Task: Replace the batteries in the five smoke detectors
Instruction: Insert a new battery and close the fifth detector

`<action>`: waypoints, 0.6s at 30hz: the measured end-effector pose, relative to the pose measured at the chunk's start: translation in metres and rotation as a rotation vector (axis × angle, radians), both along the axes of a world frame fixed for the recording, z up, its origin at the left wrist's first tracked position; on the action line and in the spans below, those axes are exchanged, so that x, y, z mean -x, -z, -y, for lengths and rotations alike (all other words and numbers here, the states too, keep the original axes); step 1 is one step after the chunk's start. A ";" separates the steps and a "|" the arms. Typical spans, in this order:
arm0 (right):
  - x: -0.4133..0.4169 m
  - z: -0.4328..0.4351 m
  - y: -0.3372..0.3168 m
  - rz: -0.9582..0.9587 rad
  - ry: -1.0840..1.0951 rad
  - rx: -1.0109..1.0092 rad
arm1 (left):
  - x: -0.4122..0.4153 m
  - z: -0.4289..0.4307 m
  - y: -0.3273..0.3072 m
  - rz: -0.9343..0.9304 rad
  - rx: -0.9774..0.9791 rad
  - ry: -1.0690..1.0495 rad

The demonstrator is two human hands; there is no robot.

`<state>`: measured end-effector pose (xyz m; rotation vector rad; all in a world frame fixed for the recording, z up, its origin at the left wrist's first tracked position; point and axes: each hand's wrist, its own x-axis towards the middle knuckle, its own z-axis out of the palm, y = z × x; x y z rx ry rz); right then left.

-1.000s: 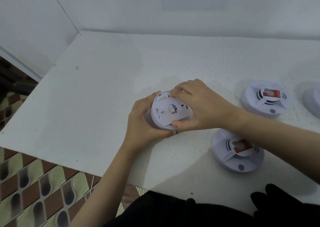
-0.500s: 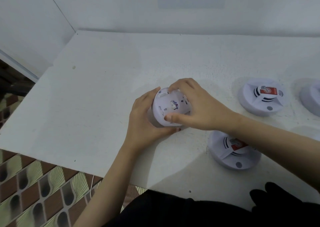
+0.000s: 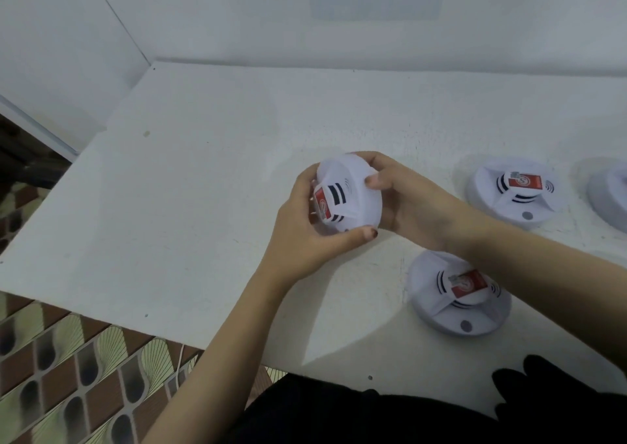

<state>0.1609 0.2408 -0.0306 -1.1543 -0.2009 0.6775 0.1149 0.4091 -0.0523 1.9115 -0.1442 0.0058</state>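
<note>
Here, from the head view, you hold the white round plastic smoke detector (image 3: 349, 194) tilted on edge just above the white surface (image 3: 203, 189), its red-labelled face turned towards you. Both hands grasp it: your left hand (image 3: 302, 240) cups the lower rim with the thumb pressed underneath, and your right hand (image 3: 407, 206) pinches the upper rim from the far side. Each grip sits on smooth curved plastic, so a twist could let the shell slip and drop onto the surface.

Its back is hidden, so you cannot tell from here whether the cover is locked; if it is loose, it may come away as you set it down.

Your right forearm passes directly above the nearest resting white detector (image 3: 458, 294), close to the front edge, and a careless sweep could nudge it off. Another identical detector (image 3: 512, 196) sits beyond, so finished and unfinished units are easily confused.
</note>
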 end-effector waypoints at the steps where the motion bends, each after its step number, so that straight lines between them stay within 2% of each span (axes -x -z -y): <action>1: -0.003 0.002 -0.001 0.001 -0.004 0.017 | -0.002 -0.001 0.001 -0.003 -0.007 -0.024; 4: -0.010 0.009 -0.003 0.013 -0.028 0.065 | -0.004 -0.001 0.005 -0.015 -0.047 -0.080; 10: -0.010 0.014 0.003 0.076 -0.020 0.094 | -0.008 0.003 0.004 -0.021 -0.107 -0.061; 14: -0.012 0.015 0.008 0.013 0.019 0.049 | -0.006 0.001 0.002 0.103 -0.021 -0.091; 18: -0.007 0.017 0.012 0.128 -0.037 0.183 | -0.003 0.003 0.004 0.091 0.002 -0.146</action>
